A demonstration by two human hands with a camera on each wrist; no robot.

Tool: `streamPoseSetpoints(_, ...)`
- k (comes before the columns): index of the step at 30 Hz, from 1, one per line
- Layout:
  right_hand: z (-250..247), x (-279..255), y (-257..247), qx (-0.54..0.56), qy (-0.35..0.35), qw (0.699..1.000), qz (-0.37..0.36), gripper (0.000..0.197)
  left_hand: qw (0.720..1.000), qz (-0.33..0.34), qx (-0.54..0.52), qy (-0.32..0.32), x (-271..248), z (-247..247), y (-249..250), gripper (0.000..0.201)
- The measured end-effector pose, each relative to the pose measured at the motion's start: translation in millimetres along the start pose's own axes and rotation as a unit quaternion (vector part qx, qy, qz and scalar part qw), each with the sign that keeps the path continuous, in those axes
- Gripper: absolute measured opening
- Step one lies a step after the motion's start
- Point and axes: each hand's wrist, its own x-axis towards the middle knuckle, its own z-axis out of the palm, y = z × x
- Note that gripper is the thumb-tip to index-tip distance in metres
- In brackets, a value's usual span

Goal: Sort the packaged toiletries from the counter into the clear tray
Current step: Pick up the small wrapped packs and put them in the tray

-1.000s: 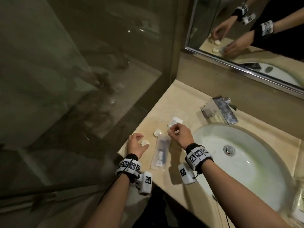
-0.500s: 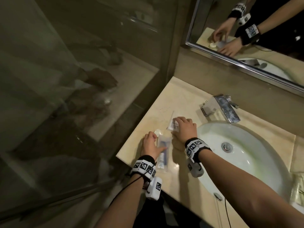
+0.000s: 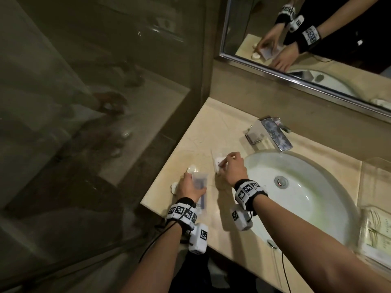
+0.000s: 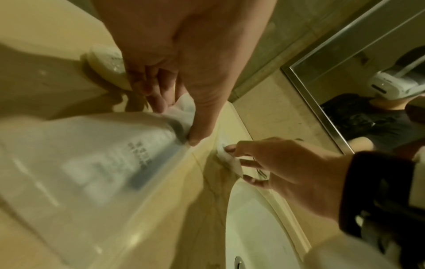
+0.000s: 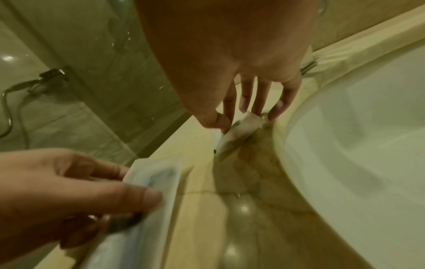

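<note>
Head view: polished beige stone counter [image 3: 203, 125] carries an oval white basin [image 3: 306, 193], taken as the landmark. Left of the basin, the left hand [image 3: 189, 185] grips a long clear plastic toothbrush packet [image 3: 200, 187], its blue contents showing through. Two round white wrapped soaps [image 3: 192, 169] sit just left of that hand. At the basin's left rim, the right hand [image 3: 232, 168] pinches a small white paper sachet [image 3: 218, 162]. A clear tray [image 3: 378, 166] stands right of the basin, well apart from both hands.

Left wrist view: thumb and fingers [image 4: 158, 98] clamp the glossy, printed packet [image 4: 92, 154], which is lifted at that end; one soap [image 4: 106, 66] lies beside.

Right wrist view: fingertips [image 5: 243, 103] and thumb hold the creased sachet [image 5: 239, 130] by its top edge, touching the counter beside the basin's rim [image 5: 282, 145].
</note>
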Motion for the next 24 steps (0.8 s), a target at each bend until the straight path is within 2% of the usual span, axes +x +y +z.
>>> streamPoseSetpoints(2, 3.6, -3.7, 0.6, -0.006, 0.016, 1.000, 0.020, 0.024, 1.000, 0.004, -0.011, -0.007, 0.0, 0.3, -1.4, 0.056)
streamPoseSetpoints(5, 8.1, -10.5, 0.0, 0.007, 0.037, 0.997, 0.065, 0.045, 0.998, -0.002, -0.059, -0.021, -3.1, -2.8, -0.4, 0.042)
streamPoseSetpoints(9, 4.7, -14.4, 4.9, 0.179, 0.021, 0.975, 0.127, 0.058, 0.992, 0.000, -0.123, -0.037, -6.0, -9.7, 2.1, 0.037)
streamPoseSetpoints(13, -8.9, -21.7, 24.3, 0.219, 0.015, 0.970, 0.109, 0.036, 0.975, 0.008, -0.217, -0.053, -12.3, -19.0, 15.2, 0.034)
streamPoseSetpoints(17, -25.7, -41.4, 55.6, 0.393, 0.025, 0.911, 0.118, 0.018, 0.958, 0.024, -0.272, -0.085, -23.3, -21.1, 45.4, 0.028)
streamPoseSetpoints(21, -57.2, -67.8, 86.6, 0.495, 0.013, 0.862, 0.112, 0.024, 0.946, 0.061, -0.298, -0.108, -39.4, -8.5, 82.4, 0.028)
streamPoseSetpoints(24, -82.0, -90.3, 112.5, 0.519, 0.038, 0.847, 0.109, 0.021, 0.937, 0.074, -0.318, -0.123, -50.6, 12.8, 106.7, 0.038)
